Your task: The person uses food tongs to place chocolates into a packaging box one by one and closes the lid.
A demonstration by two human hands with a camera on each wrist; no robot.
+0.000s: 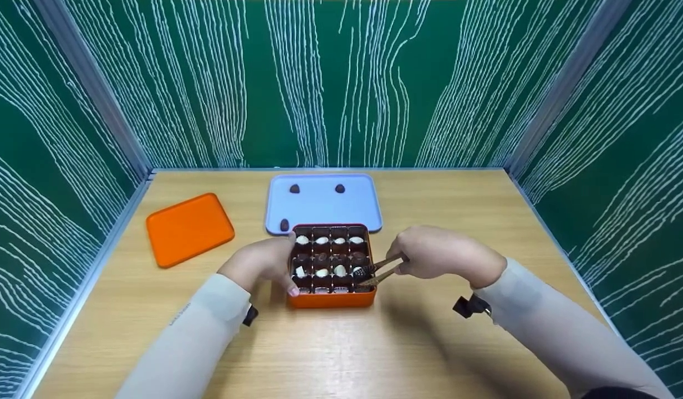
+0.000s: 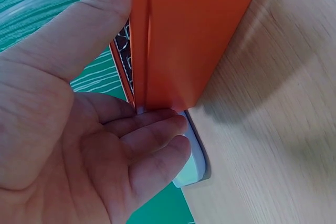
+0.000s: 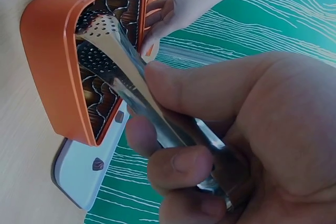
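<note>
An orange box (image 1: 331,301) with a dark divided insert holds white-topped and dark chocolates in rows of compartments. My left hand (image 1: 259,260) grips its left side, thumb at the front corner and fingers toward the back corner. In my right hand (image 1: 437,252) are metal tongs (image 3: 137,80) with perforated ends, pinched between thumb and fingers. The tongs' tips reach over the right wall into the front right compartments. In the right wrist view the two tips stand slightly apart; I cannot tell whether a chocolate lies between them.
Behind the box, partly overlapped by it, lies a pale blue tray (image 1: 330,209) with three dark chocolates (image 1: 295,189) on it. An orange lid (image 1: 190,230) rests on the wooden table (image 1: 458,199) at the left. Green panels (image 1: 363,83) with white lines enclose the back and sides.
</note>
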